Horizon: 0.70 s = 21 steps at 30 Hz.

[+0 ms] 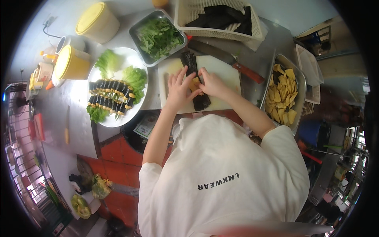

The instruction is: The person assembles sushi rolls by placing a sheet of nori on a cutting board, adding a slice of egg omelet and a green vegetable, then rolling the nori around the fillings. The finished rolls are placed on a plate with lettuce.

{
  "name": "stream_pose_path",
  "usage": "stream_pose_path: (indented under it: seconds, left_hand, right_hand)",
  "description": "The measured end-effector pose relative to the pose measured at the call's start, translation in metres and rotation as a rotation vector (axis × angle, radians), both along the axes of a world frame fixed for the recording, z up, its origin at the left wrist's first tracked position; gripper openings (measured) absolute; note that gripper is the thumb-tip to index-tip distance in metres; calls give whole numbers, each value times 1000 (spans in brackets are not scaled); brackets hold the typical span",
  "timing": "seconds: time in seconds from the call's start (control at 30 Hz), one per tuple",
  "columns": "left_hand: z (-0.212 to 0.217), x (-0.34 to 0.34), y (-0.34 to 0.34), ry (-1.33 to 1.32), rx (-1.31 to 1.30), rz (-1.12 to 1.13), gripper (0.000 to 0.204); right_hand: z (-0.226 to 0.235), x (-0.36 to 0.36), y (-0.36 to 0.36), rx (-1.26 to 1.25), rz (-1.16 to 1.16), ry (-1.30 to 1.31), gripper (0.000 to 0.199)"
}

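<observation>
A dark seaweed strip (201, 102) lies lengthwise across the white cutting board (221, 100), its far end reaching past the board's top edge. On its middle sits a yellow slice (194, 84) that looks like fried tofu. My left hand (179, 90) comes from the left, thumb and forefinger at the slice, other fingers bent over the strip. From the right, my right hand (214, 84) curls its fingers around the slice's other side. Both hands partly cover the slice. A cleaver (215, 53) with a brown handle rests along the board's far right corner.
Left stands a white plate (141, 103) of seaweed-wrapped rolls on lettuce. A metal tray of green leaves (158, 35) and a basket (221, 34) with dark seaweed sheets stand behind. At right is a metal tray of yellow slices (282, 96). A knife (67, 124) lies far left.
</observation>
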<state>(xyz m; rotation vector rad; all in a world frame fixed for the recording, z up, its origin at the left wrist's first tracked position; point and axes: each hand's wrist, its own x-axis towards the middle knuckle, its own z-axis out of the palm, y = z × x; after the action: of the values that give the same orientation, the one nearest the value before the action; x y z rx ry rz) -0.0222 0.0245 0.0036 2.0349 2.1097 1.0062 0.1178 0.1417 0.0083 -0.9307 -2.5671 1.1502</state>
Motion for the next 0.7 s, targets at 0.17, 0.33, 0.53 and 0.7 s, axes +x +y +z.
stream_pose_path:
  seconds: [0.17,0.33,0.53,0.7]
  left_hand:
    - [1,6,-6,-101,67,-67,25]
    - [-8,7,-9,-130,115,4,24]
    - [-11,9,-9,-125,91,31,29]
    - [-7,11,-9,-132,73,26,37]
  right_hand:
    - [0,3,3,-89,24,4,24]
    - [19,-6,28,-78,109,-160,21]
    - [42,-97,84,-134,185,253,28]
    - [36,-156,97,232,578,41,28]
